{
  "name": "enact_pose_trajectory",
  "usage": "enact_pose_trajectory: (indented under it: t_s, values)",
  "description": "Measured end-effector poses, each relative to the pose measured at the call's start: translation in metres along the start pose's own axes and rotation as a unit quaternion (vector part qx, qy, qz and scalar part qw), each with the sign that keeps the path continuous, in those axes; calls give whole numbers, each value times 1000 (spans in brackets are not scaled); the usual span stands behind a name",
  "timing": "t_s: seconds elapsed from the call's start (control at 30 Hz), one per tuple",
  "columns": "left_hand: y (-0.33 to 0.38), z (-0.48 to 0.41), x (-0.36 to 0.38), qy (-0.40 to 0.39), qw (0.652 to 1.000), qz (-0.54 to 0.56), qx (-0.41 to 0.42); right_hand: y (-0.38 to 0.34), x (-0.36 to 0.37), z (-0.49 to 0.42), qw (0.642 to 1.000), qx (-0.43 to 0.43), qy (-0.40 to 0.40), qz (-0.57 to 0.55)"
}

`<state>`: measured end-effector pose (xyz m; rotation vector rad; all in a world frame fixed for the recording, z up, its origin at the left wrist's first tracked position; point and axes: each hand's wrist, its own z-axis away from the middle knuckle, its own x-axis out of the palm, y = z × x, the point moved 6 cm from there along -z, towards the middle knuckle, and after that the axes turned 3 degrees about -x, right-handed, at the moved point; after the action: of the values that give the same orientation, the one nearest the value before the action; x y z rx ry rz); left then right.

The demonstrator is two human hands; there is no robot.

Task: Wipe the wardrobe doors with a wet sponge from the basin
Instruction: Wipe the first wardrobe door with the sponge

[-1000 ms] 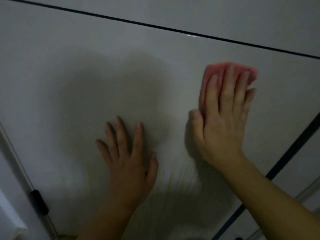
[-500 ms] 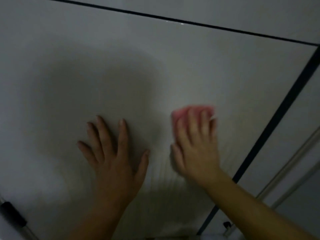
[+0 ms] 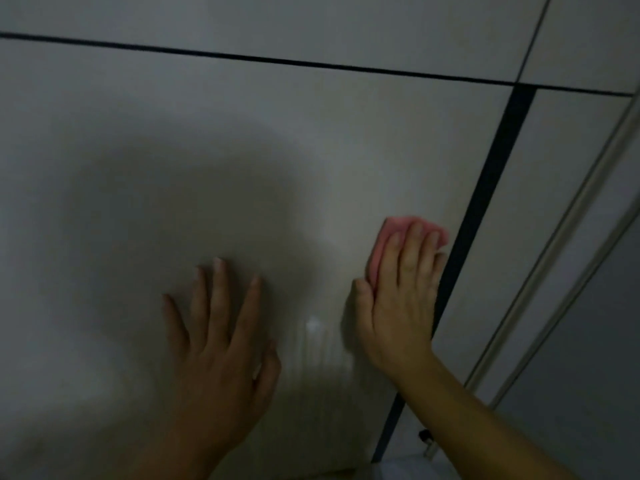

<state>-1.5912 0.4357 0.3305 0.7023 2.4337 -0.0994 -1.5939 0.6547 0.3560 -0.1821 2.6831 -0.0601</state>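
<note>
- The pale grey, glossy, flat wardrobe door (image 3: 242,150) fills most of the view, seen close up and at a tilt in dim light.
- The soft pink rectangular sponge (image 3: 381,244) lies flat against this door, near its right edge and just beside the dark vertical seam (image 3: 483,202) that separates it from the neighbouring grey door panel (image 3: 519,220).
- The right hand (image 3: 398,306) covers most of the sponge. Its grip is wide: the fingers lie straight across the back of the sponge and the thumb sits alongside, so it presses rather than clutches. A flat palm likely spreads the pressure so the whole sponge face meets the panel.
- The left hand (image 3: 218,348) lies to the left with its grip wide too, fingers spread and holding nothing. The palm is flat on the door, probably to brace the body and steady the panel against the push.
- Faint vertical wet streaks (image 3: 318,358) show between the two hands, which suggests this strip has been wiped.
- The basin is not in view.
- The door's edge strip looks like the area in hand, and the neighbouring panel appears dry.
</note>
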Motion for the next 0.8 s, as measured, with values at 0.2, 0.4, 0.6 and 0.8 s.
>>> enact_pose_trajectory:
  t_s: [0.2,0.4,0.6,0.8]
  values:
    - [36,-43,-4,-19,995,-12,96,4,-36,-82,989,102,97,-45]
    - [63,-60,3,-17,989,-40,143,47,-14,7,957,267,34,-109]
    - [90,-63,20,-39,985,-57,160,64,-45,-71,966,216,99,-105]
    - [97,-60,18,-18,988,-56,142,82,-34,-11,947,302,27,-111]
